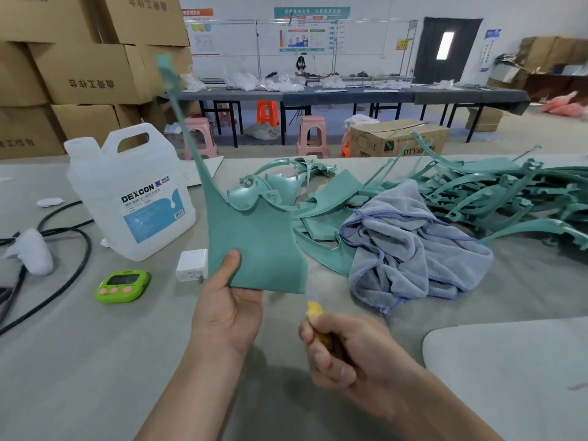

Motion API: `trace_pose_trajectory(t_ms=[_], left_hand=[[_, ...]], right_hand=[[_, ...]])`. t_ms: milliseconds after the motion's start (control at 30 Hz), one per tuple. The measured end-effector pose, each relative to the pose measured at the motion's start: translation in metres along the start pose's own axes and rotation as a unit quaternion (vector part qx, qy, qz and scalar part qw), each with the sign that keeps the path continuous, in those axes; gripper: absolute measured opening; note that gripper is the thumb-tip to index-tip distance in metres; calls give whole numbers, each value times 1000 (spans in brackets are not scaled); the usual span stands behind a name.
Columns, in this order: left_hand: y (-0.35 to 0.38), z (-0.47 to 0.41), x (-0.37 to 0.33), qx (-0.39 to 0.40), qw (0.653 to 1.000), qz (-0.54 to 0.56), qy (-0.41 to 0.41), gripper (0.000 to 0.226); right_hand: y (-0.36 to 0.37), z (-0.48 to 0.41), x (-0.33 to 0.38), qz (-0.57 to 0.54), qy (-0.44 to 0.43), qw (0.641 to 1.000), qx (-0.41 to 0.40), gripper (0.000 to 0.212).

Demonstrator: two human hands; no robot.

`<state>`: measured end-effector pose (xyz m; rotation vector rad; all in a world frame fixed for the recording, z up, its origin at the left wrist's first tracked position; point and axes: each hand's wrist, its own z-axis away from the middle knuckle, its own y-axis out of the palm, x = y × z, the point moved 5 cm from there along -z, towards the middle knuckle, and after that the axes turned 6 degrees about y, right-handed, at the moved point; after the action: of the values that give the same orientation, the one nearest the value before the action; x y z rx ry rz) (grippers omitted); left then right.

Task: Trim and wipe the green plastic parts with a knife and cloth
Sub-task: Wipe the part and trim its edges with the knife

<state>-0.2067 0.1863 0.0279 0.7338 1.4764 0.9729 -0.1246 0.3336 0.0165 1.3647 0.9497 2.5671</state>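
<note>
Head view: left hand (229,316) pinches a green part (257,243) by its lower edge, thumb on the front, holding it upright above the counter (95,361). Right hand (346,354), fingers curled, grips a yellow knife (314,310) just below the part. Cloth (410,246) lies against the parts pile (496,189); jug (127,192) and timer (122,286) stand at left.
</note>
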Motion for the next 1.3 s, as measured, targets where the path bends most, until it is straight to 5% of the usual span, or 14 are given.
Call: trace_pose_trajectory(t_ms=[100,300,700,1000,1167,1300], left_hand=[[1,-1,-5,0,1000,24,3,47],[2,0,-3,1,1000,3,11,42],[2,0,-5,-6,1000,19,8,48],[4,1,-5,15,997,-75,28,37],[-2,-2,-7,1,991,-123,46,34],[-6,-3,-7,-27,983,-174,48,23]], right_hand=[[3,0,-7,14,21,1000,4,30],[3,1,12,-77,-82,994,-11,20],[2,-5,-6,-6,6,1000,-21,33],[-3,1,7,-26,-17,1000,3,19],[-9,11,28,-129,-58,989,52,21],[-29,10,35,-104,-138,982,-78,36]])
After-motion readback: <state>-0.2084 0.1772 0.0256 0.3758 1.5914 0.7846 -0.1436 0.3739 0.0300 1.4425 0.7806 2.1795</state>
